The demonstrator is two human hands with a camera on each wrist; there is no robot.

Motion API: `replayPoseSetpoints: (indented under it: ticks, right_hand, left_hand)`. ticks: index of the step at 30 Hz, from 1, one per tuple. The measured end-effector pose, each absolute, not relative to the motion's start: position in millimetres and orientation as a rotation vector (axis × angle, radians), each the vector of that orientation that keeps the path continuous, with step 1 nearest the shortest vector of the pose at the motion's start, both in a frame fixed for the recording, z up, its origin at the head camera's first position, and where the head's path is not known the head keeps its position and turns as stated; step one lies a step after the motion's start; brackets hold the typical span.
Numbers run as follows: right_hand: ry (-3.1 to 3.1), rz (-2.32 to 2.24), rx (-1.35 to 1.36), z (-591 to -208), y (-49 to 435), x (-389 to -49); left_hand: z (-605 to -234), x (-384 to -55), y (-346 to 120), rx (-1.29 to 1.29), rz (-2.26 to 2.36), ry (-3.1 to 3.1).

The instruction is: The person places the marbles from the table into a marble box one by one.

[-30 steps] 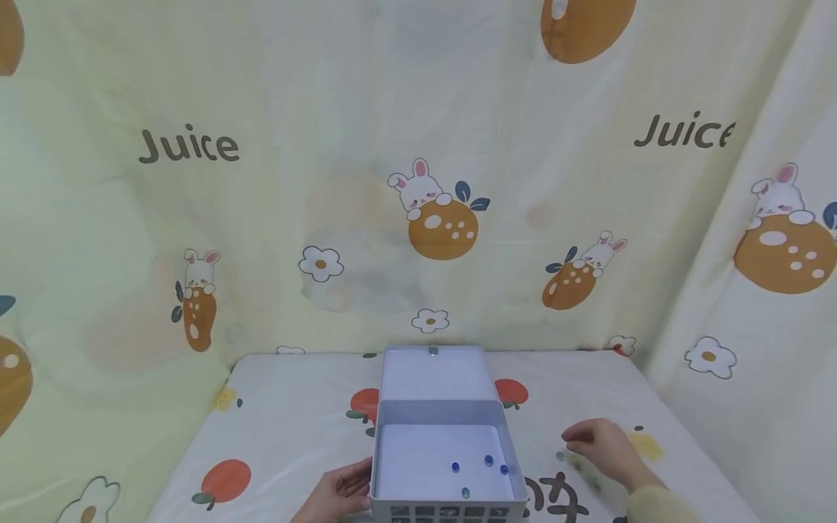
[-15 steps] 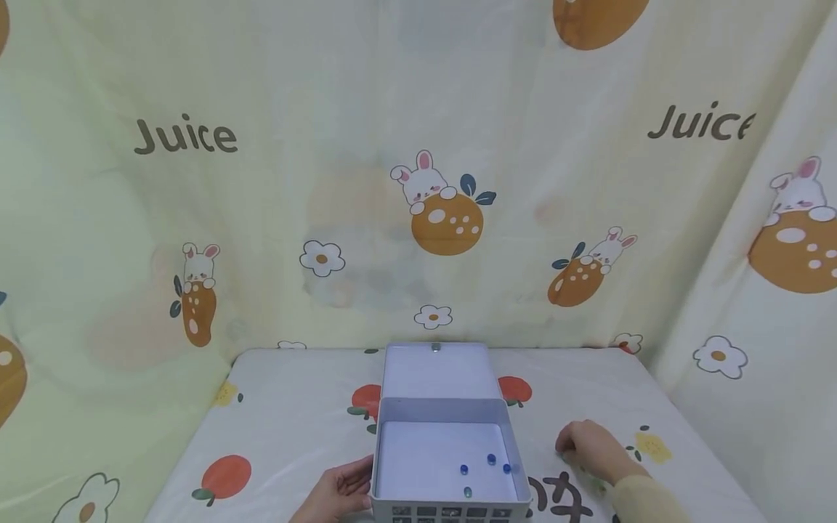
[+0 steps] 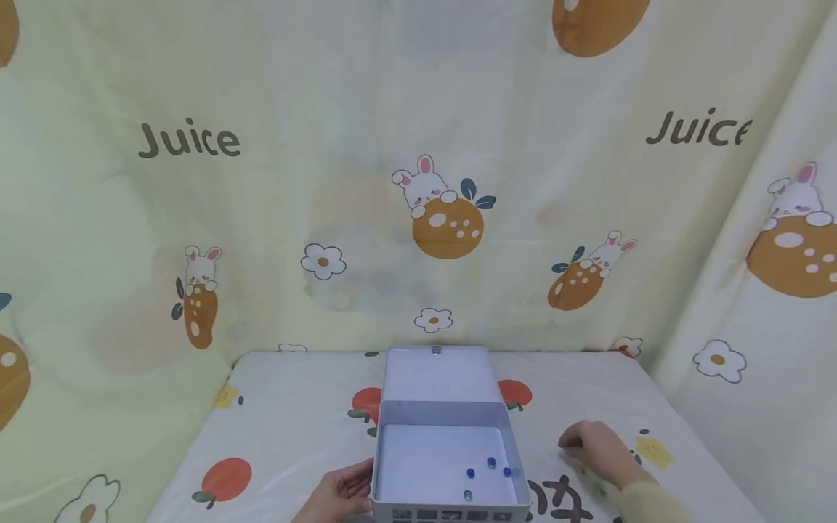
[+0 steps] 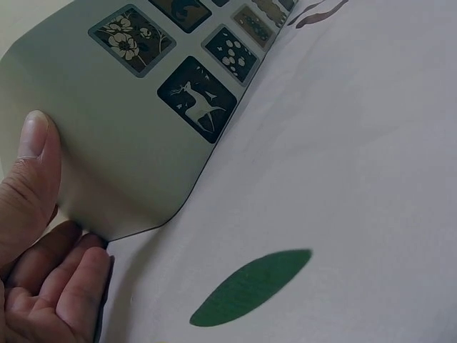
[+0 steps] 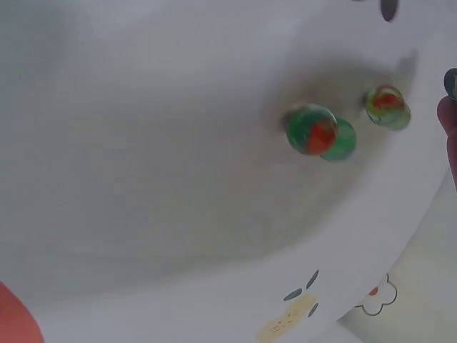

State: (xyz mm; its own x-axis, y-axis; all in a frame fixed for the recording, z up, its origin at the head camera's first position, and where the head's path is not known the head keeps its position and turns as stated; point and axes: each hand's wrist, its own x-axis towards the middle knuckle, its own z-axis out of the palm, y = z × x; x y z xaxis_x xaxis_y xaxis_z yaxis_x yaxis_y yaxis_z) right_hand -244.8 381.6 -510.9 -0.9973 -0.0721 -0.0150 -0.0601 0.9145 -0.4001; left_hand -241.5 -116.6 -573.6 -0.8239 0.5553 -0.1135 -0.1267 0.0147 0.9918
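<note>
A white tin box (image 3: 387, 465) with its lid (image 3: 436, 374) open stands in front of me. Several blue and green glass marbles (image 3: 470, 473) lie on its floor. My left hand (image 3: 336, 494) grips the box's left side; in the left wrist view the thumb (image 4: 36, 150) lies on the wall and the fingers curl at the bottom edge. To the right of the box, my right hand (image 3: 604, 450) is just over the cloth, pinching a small dark marble (image 5: 450, 84) at its fingertips. Green-and-red marbles (image 5: 311, 130) lie on the cloth beneath that hand.
A white cloth (image 3: 294, 421) with printed fruit covers the table. Behind it hangs a cream curtain (image 3: 261, 218) with rabbits and flowers. Small square pictures (image 4: 197, 100) decorate the box's front.
My right hand came down onto the cloth, took a marble and rose slightly. One blue marble in the box rolled to the right. My left hand stays on the box.
</note>
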Motion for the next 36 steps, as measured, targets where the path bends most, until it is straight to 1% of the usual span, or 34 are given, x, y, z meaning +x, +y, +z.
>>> replayPoseSetpoints:
  ticks: [5,10,15,19,24,30,36]
  right_hand:
    - [3.114,-0.767,-0.123,-500,394,-236]
    - [3.111,-0.937,-0.018,-489,403,-224]
    - [3.092,-1.124,-0.016,-475,397,-217]
    - [3.038,-1.233,-0.038,-457,371,-223]
    - [2.982,-1.315,-0.123,-445,320,-236]
    - [2.924,-1.27,-0.307,-452,265,-253]
    - [2.889,-1.203,-0.356,-459,239,-263]
  left_hand:
    - [-571,-240,-116,0.403,1.841,1.841]
    - [-575,-242,-117,0.39,1.834,1.85]
    - [-578,-244,-120,0.412,1.838,1.848]
    - [-576,-244,-121,0.442,1.849,1.838]
    - [-575,-243,-120,0.428,1.858,1.819]
    - [-583,-245,-116,0.481,1.861,1.829]
    - [-585,-248,-117,0.501,1.875,1.806]
